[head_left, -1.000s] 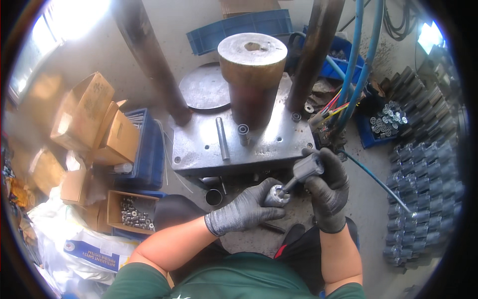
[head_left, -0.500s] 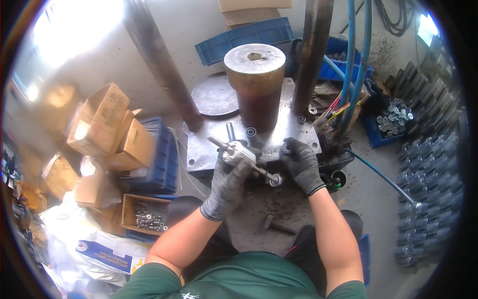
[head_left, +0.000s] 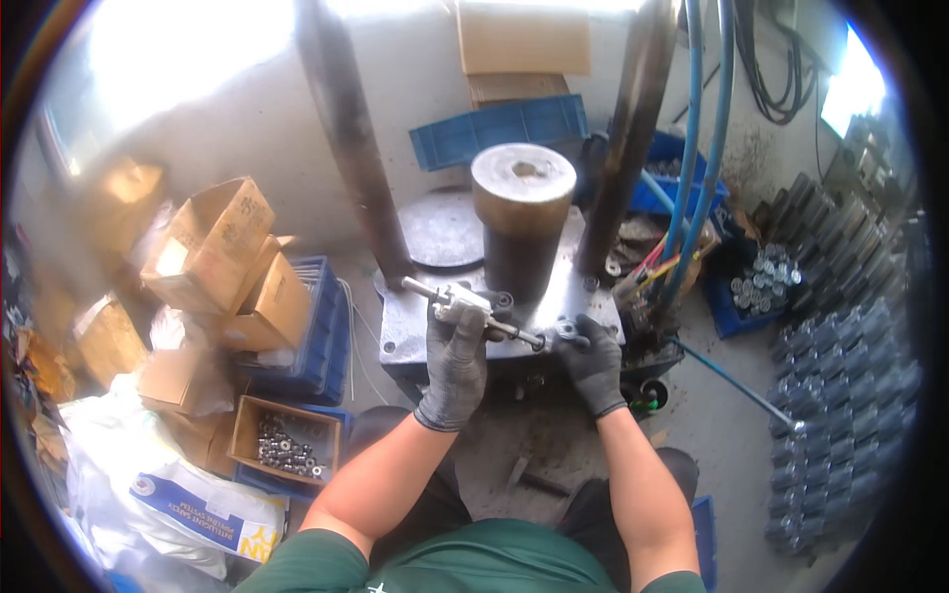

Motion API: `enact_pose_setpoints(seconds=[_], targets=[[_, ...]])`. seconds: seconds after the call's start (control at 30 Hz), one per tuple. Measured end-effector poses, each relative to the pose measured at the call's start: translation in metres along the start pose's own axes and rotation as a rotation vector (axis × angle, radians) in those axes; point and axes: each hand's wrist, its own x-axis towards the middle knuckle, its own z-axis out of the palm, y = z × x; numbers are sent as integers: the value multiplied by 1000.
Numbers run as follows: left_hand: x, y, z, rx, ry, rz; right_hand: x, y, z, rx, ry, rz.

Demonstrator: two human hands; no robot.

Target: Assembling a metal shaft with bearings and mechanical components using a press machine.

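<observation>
My left hand [head_left: 455,378], in a dark grey glove, is closed around a silvery metal block with a rod through it [head_left: 463,297]. The rod slants down to the right and ends in a dark, ringed tip. Close by that tip, my gloved right hand [head_left: 596,370] pinches a small round metal fitting [head_left: 566,331]. A narrow gap seems to separate fitting and tip. Both hands are over the front edge of a steel press plate [head_left: 403,331]. Behind them rises a thick metal cylinder [head_left: 524,176] with a hole in its top.
Two steel columns [head_left: 358,148] flank the cylinder. On the left are cardboard boxes [head_left: 210,240], a blue crate [head_left: 318,326] and a box of small metal fittings [head_left: 242,440]. Metal parts stand stacked [head_left: 840,415] on the right, near a blue bin [head_left: 727,306]. A hammer [head_left: 539,479] lies below.
The view has tilted, so the surroundings sit lower in the picture. My right hand has come nearer the rod's tip, and the fitting in its fingers shows more clearly.
</observation>
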Motion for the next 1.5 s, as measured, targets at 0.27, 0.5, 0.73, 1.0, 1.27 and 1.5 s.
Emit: enact_pose_setpoints(seconds=[0.27, 0.5, 0.73, 1.0, 1.27, 1.5], targets=[[4, 42, -19, -223, 273, -301, 122, -179, -52, 151, 278, -371], [7, 23, -24, -198, 168, -359, 233, -182, -23, 114, -148, -186], [10, 19, -14, -195, 28, -307, 229, -187, -53, -177, -301, -173], [13, -6, 7, -235, -22, -256, 292, -107, -96, -435, -386, -1020], [10, 11, -12, -172, 10, -235, 241, -219, -33, -177, -434, -100], [12, 18, -11, -175, 33, -244, 232, -215, -25, 7, -492, -175]])
